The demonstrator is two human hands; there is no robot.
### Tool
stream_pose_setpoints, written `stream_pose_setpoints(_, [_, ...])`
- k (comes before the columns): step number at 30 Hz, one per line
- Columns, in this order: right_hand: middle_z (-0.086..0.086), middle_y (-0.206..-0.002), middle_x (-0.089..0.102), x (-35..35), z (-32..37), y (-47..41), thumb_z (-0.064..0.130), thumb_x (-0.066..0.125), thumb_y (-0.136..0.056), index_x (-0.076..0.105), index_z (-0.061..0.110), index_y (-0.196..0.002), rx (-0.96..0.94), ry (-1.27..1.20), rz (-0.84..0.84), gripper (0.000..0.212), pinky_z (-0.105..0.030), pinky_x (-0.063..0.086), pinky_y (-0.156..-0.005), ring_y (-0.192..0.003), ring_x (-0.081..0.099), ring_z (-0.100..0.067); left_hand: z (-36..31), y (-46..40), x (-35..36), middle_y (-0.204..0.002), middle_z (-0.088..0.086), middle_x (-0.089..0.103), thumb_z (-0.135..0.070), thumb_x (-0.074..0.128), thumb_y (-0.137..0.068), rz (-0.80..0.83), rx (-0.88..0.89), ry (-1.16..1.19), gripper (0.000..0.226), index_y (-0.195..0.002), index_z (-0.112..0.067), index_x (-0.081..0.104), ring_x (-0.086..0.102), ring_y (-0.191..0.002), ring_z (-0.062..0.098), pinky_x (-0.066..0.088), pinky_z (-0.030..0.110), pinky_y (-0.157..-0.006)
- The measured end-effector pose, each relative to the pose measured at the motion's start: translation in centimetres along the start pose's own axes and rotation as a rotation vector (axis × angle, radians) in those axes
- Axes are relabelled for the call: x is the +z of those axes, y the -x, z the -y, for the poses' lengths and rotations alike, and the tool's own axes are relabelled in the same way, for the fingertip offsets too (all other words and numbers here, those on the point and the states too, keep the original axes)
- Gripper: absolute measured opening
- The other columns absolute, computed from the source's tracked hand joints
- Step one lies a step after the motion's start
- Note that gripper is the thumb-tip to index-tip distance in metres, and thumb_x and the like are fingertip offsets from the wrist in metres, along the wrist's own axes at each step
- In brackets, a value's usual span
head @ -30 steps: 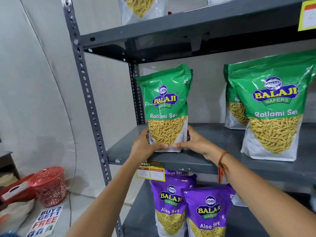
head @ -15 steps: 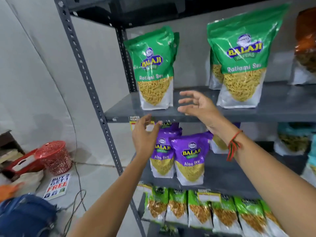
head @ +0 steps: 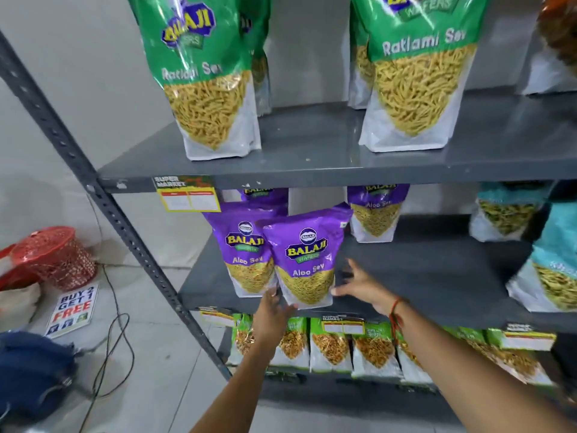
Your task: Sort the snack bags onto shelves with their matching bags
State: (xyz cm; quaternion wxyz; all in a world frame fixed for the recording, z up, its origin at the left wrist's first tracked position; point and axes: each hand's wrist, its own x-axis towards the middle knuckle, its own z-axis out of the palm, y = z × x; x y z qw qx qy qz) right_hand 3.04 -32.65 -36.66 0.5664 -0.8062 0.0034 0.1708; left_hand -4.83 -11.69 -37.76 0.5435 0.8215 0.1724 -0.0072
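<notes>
- Already, green Ratlami Sev bags (head: 212, 89) stand together at the frame's top.
- Our left hand (head: 274, 310) and right hand (head: 363, 287), both unclenched, flank a purple Aloo Sev bag (head: 304, 260); its place looks unsettled.

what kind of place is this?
Likely a small grocery shop, or a mock-up of one: grey steel shelves stocked with branded snack bags, a "Super Market" price tag on the shelf edge, and a "Buy 2 Get 1 Free" sign on the floor.

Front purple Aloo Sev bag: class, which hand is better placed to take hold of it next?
Left. The left hand already touches the front purple Aloo Sev bag at its bottom corner; the right hand is spread open beside it, apparently just clear.
</notes>
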Motion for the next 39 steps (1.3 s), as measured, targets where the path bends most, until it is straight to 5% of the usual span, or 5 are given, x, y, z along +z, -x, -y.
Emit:
stream_pose_setpoints(6, [-0.004, -0.124, 0.063, 1.4, -2.5, -3.8, 0.001, 0.082, -0.060, 0.051, 0.020, -0.123, -0.124, 0.009, 0.085, 0.074, -0.043, 0.046, -0.103, -0.118, 0.057, -0.019, 1.8, -3.8, 2.0, -0.115, -0.002, 0.071, -0.043, 0.081, -0.066, 0.001, -0.010, -0.002, 0.056, -0.114, -0.026, 0.059, 0.068, -0.099, 0.015, 0.055, 0.048, -0.091])
stream_pose_setpoints(12, [0.005, -0.112, 0.067, -0.8, -4.0, -3.8, -0.001, 0.083, -0.062, 0.053, 0.035, -0.107, -0.135, -0.030, 0.065, 0.064, -0.027, 0.052, -0.089, -0.106, 0.063, -0.012, 0.4, -4.7, 3.9, -0.126, -0.005, 0.063, -0.048, 0.083, -0.061, 0.061, -0.019, -0.017, 0.084, -0.132, -0.016, 0.052, 0.064, -0.109, 0.015, 0.054, 0.040, -0.094])
stream_pose_setpoints(26, [0.004, -0.120, 0.069, -12.2, -9.4, 0.3, 0.027, 0.090, -0.044, 0.055, 0.036, -0.120, -0.051, -0.037, -0.144, 0.085, -0.037, 0.051, -0.096, -0.112, 0.064, -0.013, -4.5, -3.3, 14.5, -0.117, -0.004, 0.071, -0.039, 0.082, -0.069, 0.244, 0.118, -0.105, 0.051, -0.115, -0.028, 0.063, 0.068, -0.089, 0.009, 0.056, 0.035, -0.086])
stream_pose_setpoints(34, [0.004, -0.125, 0.062, -13.0, -9.8, 1.4, 0.007, 0.085, -0.063, 0.045, 0.022, -0.135, -0.078, -0.055, -0.135, 0.083, -0.009, 0.049, -0.076, -0.116, 0.059, -0.012, -4.9, -3.2, 15.5, -0.122, 0.001, 0.069, -0.034, 0.081, -0.072, 0.289, 0.087, -0.059, 0.055, -0.122, -0.021, 0.060, 0.069, -0.100, 0.018, 0.057, 0.041, -0.090])
stream_pose_setpoints(39, [0.006, -0.142, 0.046, -12.5, -9.0, 3.3, 0.042, 0.091, -0.048, 0.029, 0.027, -0.143, -0.104, -0.069, -0.284, 0.114, -0.040, 0.046, -0.103, -0.128, 0.049, -0.015, -5.2, -2.2, 14.8, -0.114, -0.011, 0.063, -0.030, 0.078, -0.075, 0.246, 0.122, -0.076, 0.057, -0.128, -0.019, 0.057, 0.067, -0.107, 0.020, 0.054, 0.043, -0.095])
